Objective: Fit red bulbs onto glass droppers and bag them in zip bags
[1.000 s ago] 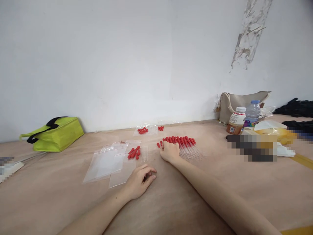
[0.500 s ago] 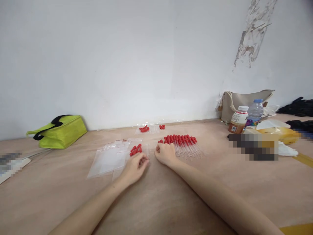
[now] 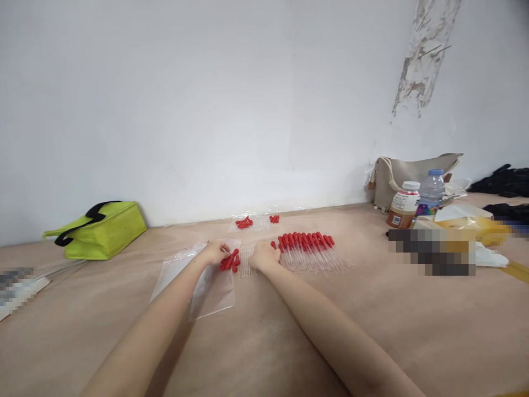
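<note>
The left hand (image 3: 216,252) and the right hand (image 3: 264,257) are apart from each other, both low over the table (image 3: 243,347); the left hand's fingers bend down at the edge of a small heap of red bulbs (image 3: 230,262), though I cannot tell whether they pinch one; the right hand is half curled, its fingertips hidden, with a loose red bulb (image 3: 273,245) just beyond it — whether it grips anything, I cannot tell either. Between the two hands lies a set of thin clear tubes (image 3: 245,266), side by side, the right hand covering part of them; the heap of bulbs sits just left of these tubes, beside the left hand. To the right of the right hand, a row of droppers (image 3: 309,243) lies close together, red ends away from the person and clear stems slanting nearer; under and beside the left forearm lie flat clear bags (image 3: 212,300). Beyond both hands, near the wall (image 3: 248,121), another group of red bulbs (image 3: 244,223) rests on clear plastic; well left of the left hand is a green bag (image 3: 105,234); far right of the right hand stand a brown drink bottle (image 3: 402,208) and a blue-capped bottle (image 3: 432,190) — a beige bag (image 3: 417,168) behind them.
</note>
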The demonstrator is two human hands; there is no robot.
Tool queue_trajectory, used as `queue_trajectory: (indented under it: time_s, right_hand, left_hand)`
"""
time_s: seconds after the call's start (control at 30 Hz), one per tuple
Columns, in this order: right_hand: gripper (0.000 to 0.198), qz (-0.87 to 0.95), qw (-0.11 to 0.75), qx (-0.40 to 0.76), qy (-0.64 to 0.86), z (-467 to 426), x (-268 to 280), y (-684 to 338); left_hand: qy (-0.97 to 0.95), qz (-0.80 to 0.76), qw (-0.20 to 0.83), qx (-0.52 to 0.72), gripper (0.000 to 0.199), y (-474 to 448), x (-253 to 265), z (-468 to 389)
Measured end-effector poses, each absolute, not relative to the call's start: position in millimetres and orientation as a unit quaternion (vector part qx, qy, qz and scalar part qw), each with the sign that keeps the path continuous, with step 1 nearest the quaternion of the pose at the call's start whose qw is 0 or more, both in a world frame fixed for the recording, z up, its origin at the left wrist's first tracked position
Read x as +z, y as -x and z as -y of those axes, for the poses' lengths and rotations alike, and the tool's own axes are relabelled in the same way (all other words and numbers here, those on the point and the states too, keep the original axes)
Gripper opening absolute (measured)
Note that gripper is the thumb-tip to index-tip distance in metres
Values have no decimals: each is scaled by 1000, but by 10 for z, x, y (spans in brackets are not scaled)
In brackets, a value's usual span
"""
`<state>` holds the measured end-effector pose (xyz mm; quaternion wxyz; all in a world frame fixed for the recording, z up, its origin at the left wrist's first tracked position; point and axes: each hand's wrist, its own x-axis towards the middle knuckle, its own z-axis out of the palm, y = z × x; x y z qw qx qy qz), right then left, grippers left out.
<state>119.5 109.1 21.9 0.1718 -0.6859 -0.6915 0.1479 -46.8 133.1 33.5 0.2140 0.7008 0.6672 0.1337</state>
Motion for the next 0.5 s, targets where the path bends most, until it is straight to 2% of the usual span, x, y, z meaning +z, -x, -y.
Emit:
queue_trajectory:
  time_s: [0.13,0.27,0.37,0.5]
  right_hand:
    - [28,709,155,136,674,-1105,238,-1138]
    - [24,728,157,112,658,-1049,290,-1171]
    - [23,741,177,85,642,-932,320,-1399]
    - [26,773,226,34,591,-666,232,-1958]
  left_hand:
    - [-689,-668,225,167,27,447,350,-1319]
    - [-679,-653,199,270,21,453,402,-1221]
    - [-686,-607,200,346,22,399,403,-1014]
    - [-697,-544,263,385,23,161,268,-563]
